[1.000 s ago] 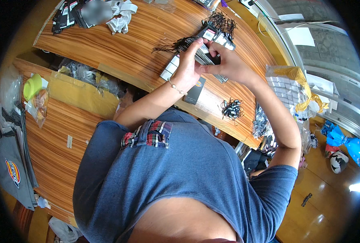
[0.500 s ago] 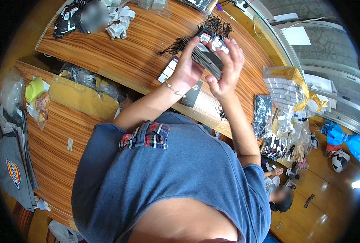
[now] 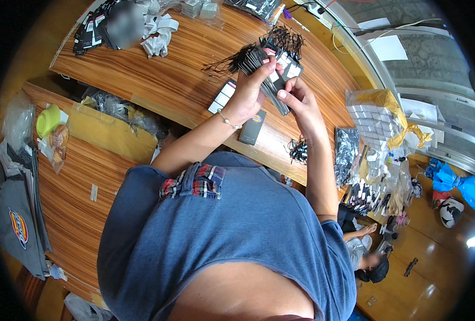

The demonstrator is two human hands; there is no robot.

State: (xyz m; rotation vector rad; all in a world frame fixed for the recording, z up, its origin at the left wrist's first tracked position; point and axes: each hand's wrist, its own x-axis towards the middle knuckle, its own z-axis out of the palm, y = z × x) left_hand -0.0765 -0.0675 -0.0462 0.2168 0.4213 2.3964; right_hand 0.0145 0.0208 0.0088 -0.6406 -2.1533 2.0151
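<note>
A thick stack of black hang tags [image 3: 276,95] is gripped in my left hand [image 3: 248,92], thumb lying over the top tag. Their black strings [image 3: 236,59] trail out at the far left end. My right hand [image 3: 303,106] is closed, thumb and bent fingers pinching the stack's right edge; how many tags it pinches I cannot tell. Just beyond lie more black tags with white stickers [image 3: 292,69] and a tangle of cords [image 3: 288,40]. Under my left wrist are a tag with white labels [image 3: 222,97] and a black tag with a logo [image 3: 252,128].
Black cords [image 3: 297,150] lie at the table's near edge beside my right forearm. Crumpled white paper [image 3: 158,35] and fanned black tags [image 3: 89,33] sit far left. Plastic-wrapped packs [image 3: 374,115] stand to the right. Another person [image 3: 371,265] is low at the right.
My right hand has gone from spread fingers around the stack to a pinch on its edge. The stack has tilted and fanned slightly in my left hand. Cords by my right forearm show more.
</note>
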